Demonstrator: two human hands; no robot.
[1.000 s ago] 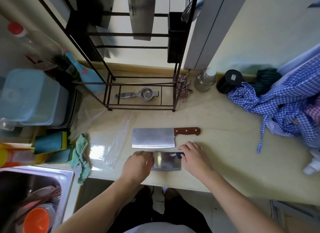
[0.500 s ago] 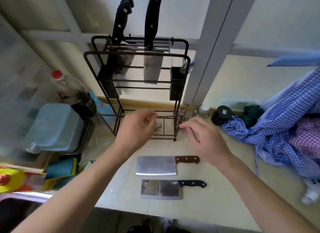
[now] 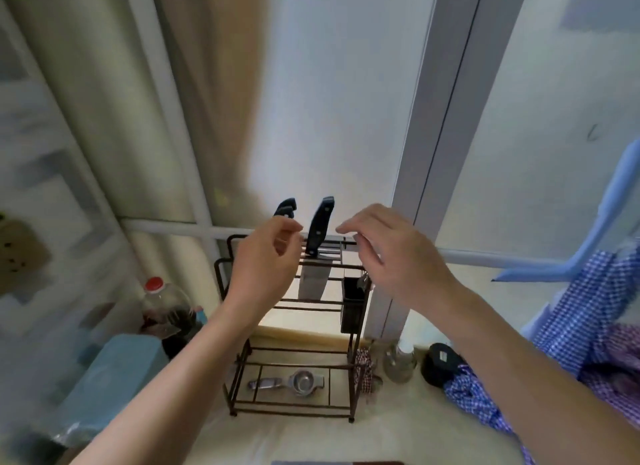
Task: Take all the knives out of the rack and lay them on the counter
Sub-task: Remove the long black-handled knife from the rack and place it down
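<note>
Both the left hand (image 3: 266, 257) and the right hand (image 3: 391, 253) hover with fingers apart, empty, beside the knife (image 3: 318, 236) standing mid-frame in the rack (image 3: 349, 347). Blurred handles (image 3: 285, 208) behind probably mean more knives; a hasty pull could tip the rack or nick fingers.

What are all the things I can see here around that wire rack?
rack: one, dark metal, on the counter by the window.
knives: at least two black handles, standing in the rack's top.
holder: one, black, hung on the rack's right side.
squeezer: one, silver, on the rack's bottom shelf.
bottle: one, clear with red cap, left of rack.
tub: one, pale blue, front left.
checked cloth: blue and white, right.
hands: left and right, raised at the knife handles, holding nothing.
</note>
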